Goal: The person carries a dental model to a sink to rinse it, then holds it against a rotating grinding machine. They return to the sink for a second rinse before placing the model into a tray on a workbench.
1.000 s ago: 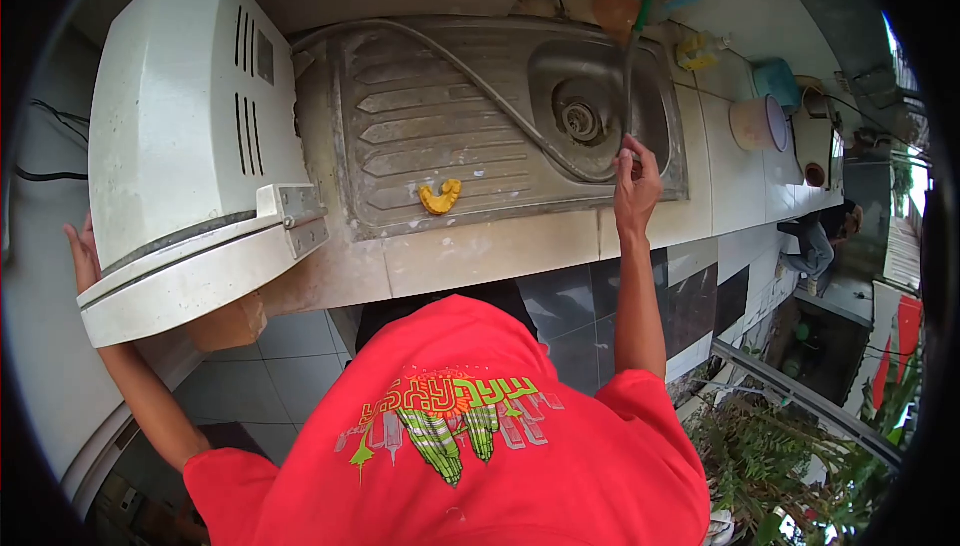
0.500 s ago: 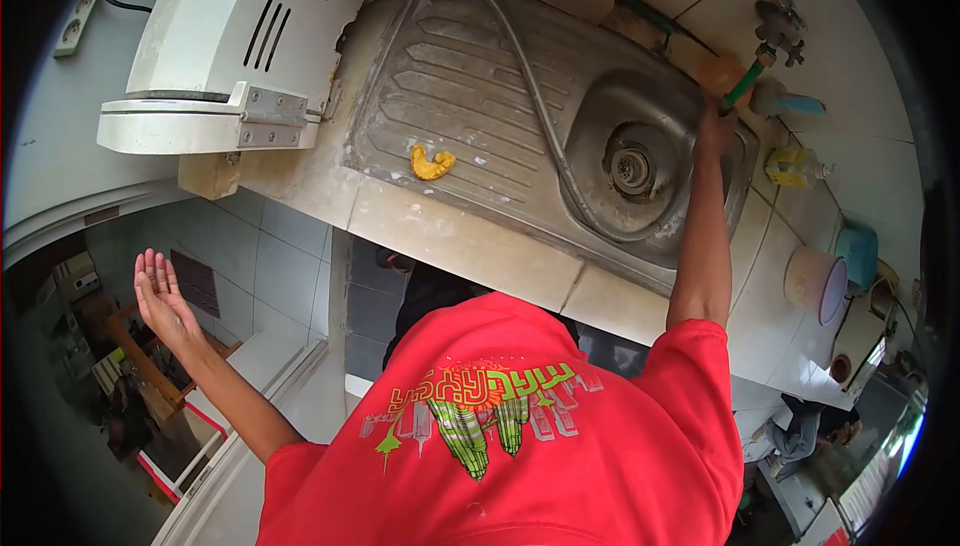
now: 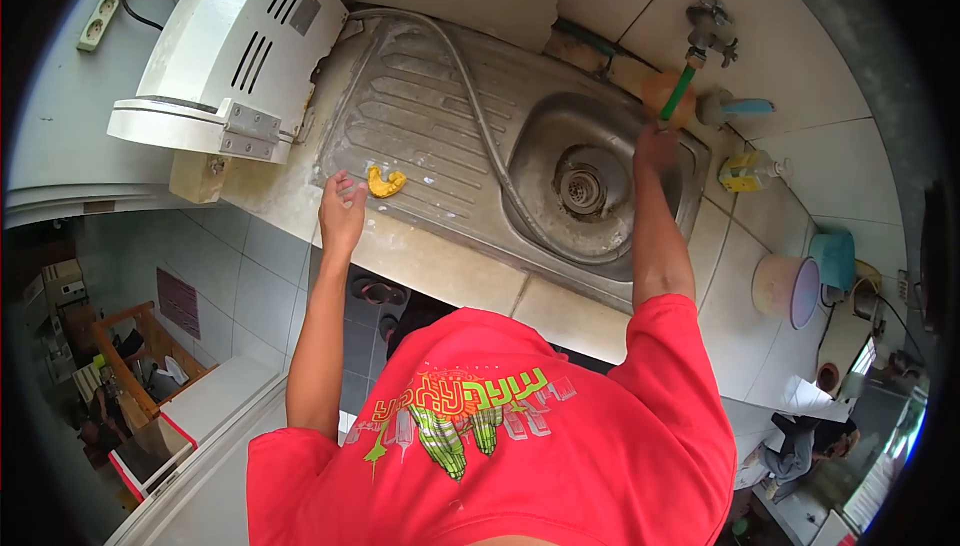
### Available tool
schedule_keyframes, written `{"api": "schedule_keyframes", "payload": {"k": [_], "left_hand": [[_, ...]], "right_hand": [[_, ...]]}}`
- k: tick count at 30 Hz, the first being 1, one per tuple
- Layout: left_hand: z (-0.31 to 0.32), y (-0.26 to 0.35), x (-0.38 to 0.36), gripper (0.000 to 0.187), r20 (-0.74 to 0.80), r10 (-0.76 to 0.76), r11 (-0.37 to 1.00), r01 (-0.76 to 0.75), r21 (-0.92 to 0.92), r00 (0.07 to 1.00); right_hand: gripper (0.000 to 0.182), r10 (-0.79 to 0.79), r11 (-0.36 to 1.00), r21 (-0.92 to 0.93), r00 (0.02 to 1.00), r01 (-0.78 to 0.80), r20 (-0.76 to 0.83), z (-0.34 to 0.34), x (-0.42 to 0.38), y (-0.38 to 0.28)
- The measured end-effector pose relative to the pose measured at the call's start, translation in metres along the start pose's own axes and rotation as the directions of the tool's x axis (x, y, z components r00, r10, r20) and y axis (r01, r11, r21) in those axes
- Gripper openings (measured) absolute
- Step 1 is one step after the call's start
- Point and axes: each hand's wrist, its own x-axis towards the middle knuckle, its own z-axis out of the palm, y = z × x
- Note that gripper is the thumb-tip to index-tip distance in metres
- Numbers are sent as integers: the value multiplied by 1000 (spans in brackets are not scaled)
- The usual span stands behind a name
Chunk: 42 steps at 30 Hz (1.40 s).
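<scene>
A yellow U-shaped piece (image 3: 385,182), shaped like a dental arch, lies on the ribbed drainboard at its front left. My left hand (image 3: 343,214) is just left of it over the counter edge, with fingers loosely curled and apart and nothing in them. At the right rim of the metal sink (image 3: 540,136), my right hand (image 3: 656,149) is closed at the lower end of a green hose (image 3: 678,94). That hose hangs from the wall tap (image 3: 709,30). My right fingers are partly blurred.
A grey hose (image 3: 466,76) runs across the drainboard into the basin. On the left stands a white machine (image 3: 225,36). A bottle of yellow liquid (image 3: 746,173), a brush with a blue handle (image 3: 735,106) and a plastic tub (image 3: 780,286) are at the right.
My left hand has swung in from the far left to beside the yellow piece. My right hand stays at the green hose. The view has shifted slightly.
</scene>
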Motion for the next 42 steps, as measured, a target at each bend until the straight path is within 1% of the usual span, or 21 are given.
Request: {"api": "schedule_keyframes", "payload": {"k": [1,2,3,4,6,10,12,13,14,15,16,18,21,22,24,27,30,35,39,41,42], "left_hand": [[14,-7,7,46,-31,15,984,-9,177,999],[25,-13,16,51,-70,41,936,-13,351,997],[34,-20,21,51,-106,24,944,13,330,994],[36,-20,26,51,-107,33,950,3,313,994],[39,-22,31,42,-83,70,903,-28,428,994],[37,-29,35,27,-53,102,898,-69,435,993],[38,-25,31,23,-45,115,898,-85,431,992],[39,-20,28,22,-67,135,925,-101,367,989],[39,-11,27,20,-91,158,945,-124,302,983],[45,9,22,21,-60,125,976,-111,190,990],[60,22,20,21,-54,135,975,-123,188,989],[96,49,21,24,131,182,964,-150,-219,975],[175,90,18,27,405,134,926,31,-375,904],[200,111,11,28,507,55,899,178,-399,860],[251,133,9,30,608,62,896,225,-384,791],[323,140,12,33,685,55,888,278,-367,727],[368,151,11,34,717,15,908,291,-303,697],[412,154,9,31,785,-49,889,385,-247,617],[439,155,8,25,772,-69,944,293,-155,632],[443,156,3,23,757,-48,960,239,-145,651],[441,162,-1,24,790,-70,923,340,-181,610]], "right_hand": [[47,22,998,-65,997,-16,79,-3,-23,-5],[39,-228,972,82,968,220,101,-4,-48,-8],[32,-203,972,-55,935,228,290,13,-56,-5],[26,-248,968,43,917,247,311,12,-73,-13],[34,-440,895,43,863,444,248,15,-96,-23],[36,-435,850,332,900,410,3,-19,-91,-34],[40,-125,880,471,926,-62,355,-23,-56,-15],[40,-115,881,469,931,-65,346,-16,-37,-2],[36,91,552,655,818,-516,568,-3,-15,11],[32,133,41,599,599,-800,790,5,3,18],[32,134,35,607,606,-794,784,0,17,17],[19,-135,-173,440,464,-881,875,-6,39,15],[12,-376,-14,400,376,-916,847,18,47,38],[12,-374,-28,408,388,-913,842,11,44,39],[15,-202,276,455,411,-847,889,-14,25,29],[15,-23,353,557,589,-752,808,-38,9,22],[17,-16,367,606,647,-706,762,-65,9,19],[19,-76,451,615,659,-647,748,-89,3,30],[25,-81,594,618,725,-516,684,-90,-18,30],[25,-47,530,644,740,-552,671,-83,-24,33],[26,-19,466,675,757,-572,654,-79,-26,36]]}}
